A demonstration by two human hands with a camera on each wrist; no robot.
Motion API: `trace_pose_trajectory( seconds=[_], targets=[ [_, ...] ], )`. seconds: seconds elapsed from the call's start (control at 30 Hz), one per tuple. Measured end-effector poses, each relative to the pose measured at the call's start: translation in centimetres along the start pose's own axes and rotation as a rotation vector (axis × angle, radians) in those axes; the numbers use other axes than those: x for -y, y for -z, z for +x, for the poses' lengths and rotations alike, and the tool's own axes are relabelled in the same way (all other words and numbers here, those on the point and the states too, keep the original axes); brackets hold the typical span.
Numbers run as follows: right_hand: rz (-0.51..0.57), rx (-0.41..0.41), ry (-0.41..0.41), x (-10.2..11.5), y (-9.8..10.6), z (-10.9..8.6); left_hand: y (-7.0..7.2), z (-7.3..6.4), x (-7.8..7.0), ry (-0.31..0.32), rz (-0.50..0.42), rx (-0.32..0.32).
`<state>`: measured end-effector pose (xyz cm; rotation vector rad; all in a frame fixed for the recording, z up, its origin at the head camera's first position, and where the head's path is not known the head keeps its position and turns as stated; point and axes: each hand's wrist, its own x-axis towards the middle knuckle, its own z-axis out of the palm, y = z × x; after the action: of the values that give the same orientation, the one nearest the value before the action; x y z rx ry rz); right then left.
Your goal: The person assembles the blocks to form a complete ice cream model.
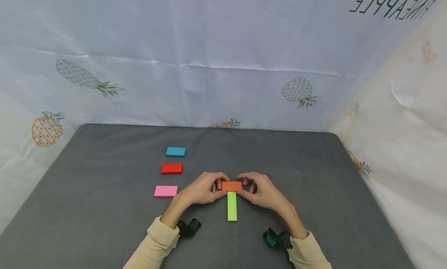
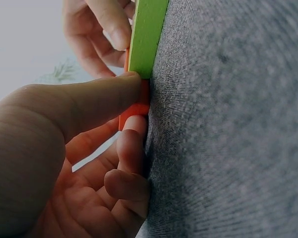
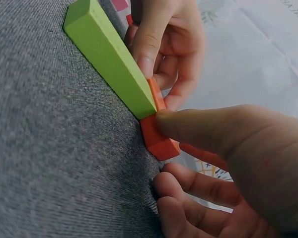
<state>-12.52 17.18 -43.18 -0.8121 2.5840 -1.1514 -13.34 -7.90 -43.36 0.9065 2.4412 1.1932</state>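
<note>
An orange rectangular block (image 1: 231, 186) lies crosswise on the grey table, with a lime-green block (image 1: 232, 207) running from its near side towards the person, like a T. My left hand (image 1: 207, 187) pinches the orange block's left end, thumb on the near side. At the other end, my right hand (image 1: 262, 191) holds it between thumb and index finger. In the right wrist view the right thumb (image 3: 188, 124) presses the orange block (image 3: 159, 139) beside the green block's end (image 3: 146, 106). The other right fingers are loosely bent near the cloth.
Left of the hands, a pink block (image 1: 165, 191), a red block (image 1: 171, 168) and a blue block (image 1: 175, 152) lie in a column, apart from one another. A pineapple-print sheet (image 1: 223, 36) hangs behind the grey tabletop (image 1: 104, 214).
</note>
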Motion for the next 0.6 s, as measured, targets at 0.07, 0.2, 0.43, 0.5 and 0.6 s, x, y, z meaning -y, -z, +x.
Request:
trace_pose_trajectory(
  seconds=[0.07, 0.2, 0.43, 0.5, 0.6],
  targets=[
    [-0.009, -0.005, 0.000, -0.04, -0.10, 0.00, 0.03, 0.01, -0.02, 0.002, 0.001, 0.000],
    [-0.030, -0.016, 0.011, -0.09, -0.26, 0.06, 0.11, -0.04, 0.01, -0.002, 0.003, 0.000],
    [-0.041, -0.024, 0.011, -0.15, -0.31, 0.04, 0.17, -0.02, 0.01, 0.001, -0.010, 0.006],
    [-0.044, -0.026, 0.008, -0.20, -0.31, -0.01, 0.15, 0.03, -0.02, 0.002, -0.014, 0.008],
    [-0.039, -0.026, 0.001, -0.28, -0.32, -0.10, 0.06, 0.12, -0.03, 0.006, -0.016, 0.009]
  ],
)
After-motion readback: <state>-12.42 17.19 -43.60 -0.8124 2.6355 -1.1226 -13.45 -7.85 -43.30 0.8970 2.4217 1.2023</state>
